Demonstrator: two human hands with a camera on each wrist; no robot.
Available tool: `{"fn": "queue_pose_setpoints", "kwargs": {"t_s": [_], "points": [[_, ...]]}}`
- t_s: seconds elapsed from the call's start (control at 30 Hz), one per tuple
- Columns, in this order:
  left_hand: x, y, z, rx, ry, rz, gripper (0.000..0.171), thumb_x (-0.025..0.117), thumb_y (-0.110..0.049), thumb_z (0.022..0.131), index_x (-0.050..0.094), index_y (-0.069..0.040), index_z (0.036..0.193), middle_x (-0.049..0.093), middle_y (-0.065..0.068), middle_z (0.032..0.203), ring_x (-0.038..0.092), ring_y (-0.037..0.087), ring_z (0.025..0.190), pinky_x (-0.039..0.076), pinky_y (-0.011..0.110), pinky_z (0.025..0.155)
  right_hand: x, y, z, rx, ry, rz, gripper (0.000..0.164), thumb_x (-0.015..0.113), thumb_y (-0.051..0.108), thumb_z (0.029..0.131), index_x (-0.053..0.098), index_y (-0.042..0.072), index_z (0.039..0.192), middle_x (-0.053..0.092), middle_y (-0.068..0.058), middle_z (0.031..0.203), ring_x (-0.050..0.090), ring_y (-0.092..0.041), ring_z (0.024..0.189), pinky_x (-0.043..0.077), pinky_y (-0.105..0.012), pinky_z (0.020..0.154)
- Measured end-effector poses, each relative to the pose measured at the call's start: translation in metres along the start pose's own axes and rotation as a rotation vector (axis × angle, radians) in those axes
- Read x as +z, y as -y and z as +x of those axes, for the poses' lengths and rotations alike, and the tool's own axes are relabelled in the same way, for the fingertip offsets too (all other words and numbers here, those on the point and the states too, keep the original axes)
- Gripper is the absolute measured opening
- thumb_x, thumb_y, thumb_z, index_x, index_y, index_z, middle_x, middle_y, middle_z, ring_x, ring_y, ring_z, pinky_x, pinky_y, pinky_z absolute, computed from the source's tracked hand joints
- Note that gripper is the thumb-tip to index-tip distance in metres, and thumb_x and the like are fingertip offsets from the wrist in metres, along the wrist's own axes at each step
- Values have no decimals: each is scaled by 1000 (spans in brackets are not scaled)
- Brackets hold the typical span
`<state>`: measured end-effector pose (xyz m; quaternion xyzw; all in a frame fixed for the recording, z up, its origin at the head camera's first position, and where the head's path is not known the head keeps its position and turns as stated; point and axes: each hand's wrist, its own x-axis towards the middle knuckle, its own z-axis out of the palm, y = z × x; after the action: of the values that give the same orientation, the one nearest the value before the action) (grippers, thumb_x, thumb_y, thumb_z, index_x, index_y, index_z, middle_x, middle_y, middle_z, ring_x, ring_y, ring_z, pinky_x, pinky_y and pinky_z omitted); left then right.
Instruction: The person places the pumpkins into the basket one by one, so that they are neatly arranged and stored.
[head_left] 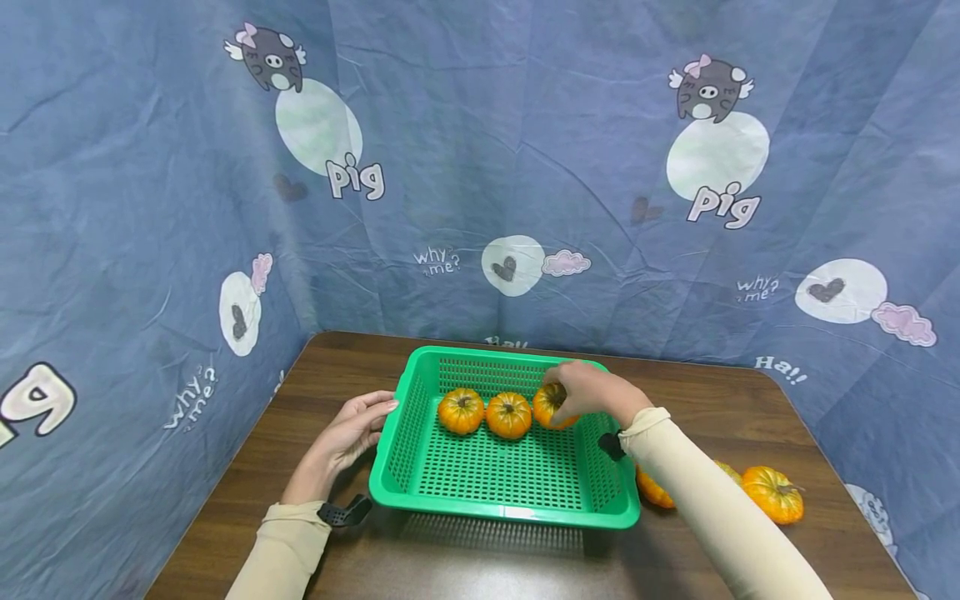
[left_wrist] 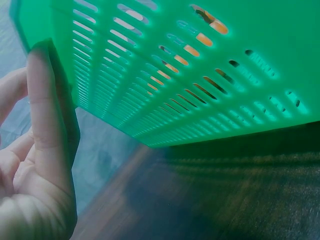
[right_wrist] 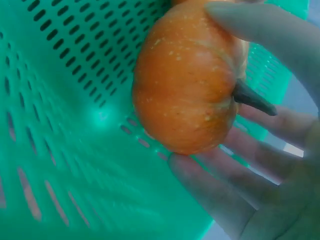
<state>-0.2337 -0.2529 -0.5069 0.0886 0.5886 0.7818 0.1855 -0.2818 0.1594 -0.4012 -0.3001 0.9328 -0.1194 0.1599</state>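
Observation:
A green plastic basket [head_left: 502, 510] with slotted walls is on the brown table. Inside it, two small orange pumpkins [head_left: 461, 411] sit side by side, with a third pumpkin [right_wrist: 187, 80] to their right. My right hand [head_left: 588, 390] reaches over the basket's right side and holds this third pumpkin, thumb on one side and fingers around the other. Its dark stem points toward the palm in the right wrist view. At the basket's left rim, my left hand [head_left: 352, 429] touches the edge with extended fingers, one fingertip [left_wrist: 41, 57] right under the rim.
More orange pumpkins [head_left: 772, 495] lie on the table [head_left: 720, 383] right of the basket, partly hidden behind my right sleeve [head_left: 705, 492]. A blue cloth [head_left: 465, 200] with pig prints hangs behind the table and along its left side.

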Motion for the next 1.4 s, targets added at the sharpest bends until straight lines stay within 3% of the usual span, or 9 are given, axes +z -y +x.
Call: {"fn": "queue_pose_setpoints", "kwargs": {"t_s": [0.1, 0.43, 0.97, 1.23, 1.4], "points": [[0, 0, 0, 4, 5, 8, 20, 48, -11, 111, 62, -12, 125, 77, -4, 104, 76, 7, 91, 65, 22, 75, 5, -1, 5, 11, 4, -21, 56, 90, 28, 80, 69, 7, 127, 71, -4, 113, 63, -16, 94, 58, -33, 79], [0, 0, 1, 6, 2, 5, 19, 49, -12, 110, 62, -13, 125, 77, -5, 104, 76, 6, 92, 65, 21, 75, 14, 1, 11, 70, 54, -3, 70, 91, 29, 80, 62, 4, 138, 65, -14, 137, 65, -32, 121, 60, -45, 97], [0, 0, 1, 10, 12, -11, 20, 48, -11, 110, 62, -12, 124, 77, -4, 103, 76, 6, 90, 65, 20, 74, 21, 5, 14, 72, 75, -61, 62, 91, 29, 81, 65, 6, 132, 67, -11, 125, 66, -27, 108, 61, -41, 88], [-1, 1, 1, -8, -11, 3, 19, 50, -12, 110, 64, -15, 123, 77, -5, 104, 76, 6, 91, 65, 21, 75, 21, 4, 13, 81, 84, -44, 65, 92, 27, 80, 63, 8, 135, 65, -11, 127, 64, -28, 112, 60, -43, 91], [0, 2, 1, -11, -25, 16, 19, 50, -13, 110, 64, -15, 123, 77, -5, 104, 76, 6, 92, 65, 21, 75, 17, 4, 10, 81, 77, -12, 66, 91, 27, 82, 62, 9, 139, 63, -11, 137, 61, -32, 123, 59, -45, 97]]}}
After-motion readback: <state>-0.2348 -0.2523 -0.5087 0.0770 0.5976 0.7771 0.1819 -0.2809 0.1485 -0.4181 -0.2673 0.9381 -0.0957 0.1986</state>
